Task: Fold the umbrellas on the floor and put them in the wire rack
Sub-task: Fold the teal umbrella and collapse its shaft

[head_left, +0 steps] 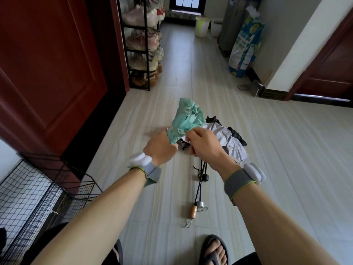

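The left grip (161,145) is closed around the bunched lower end of the green umbrella (188,117), holding it up off the floor (277,150) with the loose cloth fanning away from the person. The right grip (205,144) sits just beside it, fingers curled and pinching at the cloth where it gathers. Whether they hold a fold or a tie strap is too small to tell. One hand seems to steady the bundle while the other gathers the slack, so this looks like the folding step, with the cloth not yet wrapped tight. Directly below and beyond the hands lies a heap of silver and black cloth (232,144) on the floor, partly hidden by the right wrist. Two thin black shafts run out of it toward the person, one ending in a black knob handle (205,177), the other in a wooden handle (193,211) with a cord loop. That suggests two more umbrellas are waiting, though the cloth is too tangled to tell them apart. The wire rack (28,192) stands at the lower left, against the red door (47,64) and close by the left elbow. Nothing shows through its mesh, so most of the task appears to remain.
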